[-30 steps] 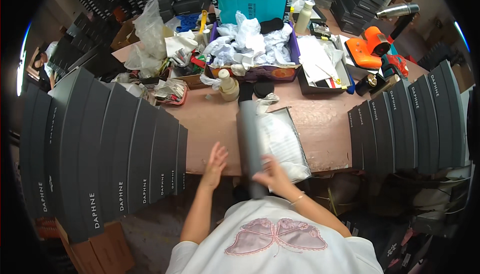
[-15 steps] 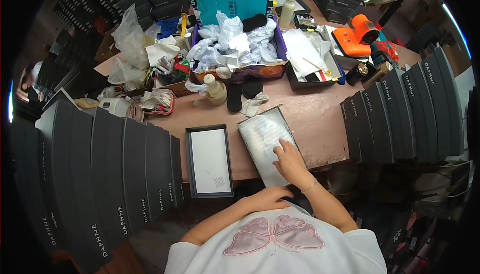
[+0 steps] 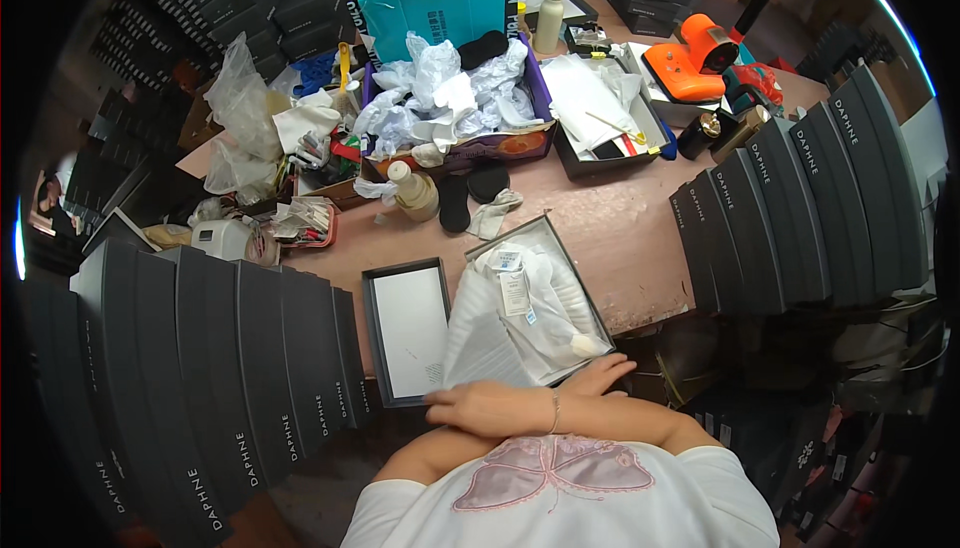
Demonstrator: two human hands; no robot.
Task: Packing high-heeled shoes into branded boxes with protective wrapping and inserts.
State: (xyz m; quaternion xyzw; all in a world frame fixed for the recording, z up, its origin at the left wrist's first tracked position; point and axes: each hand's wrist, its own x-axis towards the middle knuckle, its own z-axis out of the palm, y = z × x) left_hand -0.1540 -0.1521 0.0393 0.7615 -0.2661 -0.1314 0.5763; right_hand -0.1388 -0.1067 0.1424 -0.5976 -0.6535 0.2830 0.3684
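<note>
An open grey box sits on the table before me, holding a white item in pale wrapping with a hang tag on top; the item's kind is mostly hidden. A thin, ribbed white wrapping sheet lies folded out over the box's left side. My forearms cross, right over left. My right hand is at the sheet's near end; its fingers are blurred, and a grip on the sheet cannot be made out. Fingers stretched, my left hand rests by the box's near right corner. A box lid with white lining lies left.
Stacked grey boxes rise at left and right. Farther back are a bottle, black insole-like pads, a purple box of crumpled tissue, a box of papers and an orange device.
The wrapping sheet has been turned back to the left, baring the tagged white item. My right hand has swung left across my left arm; my left hand has moved right.
</note>
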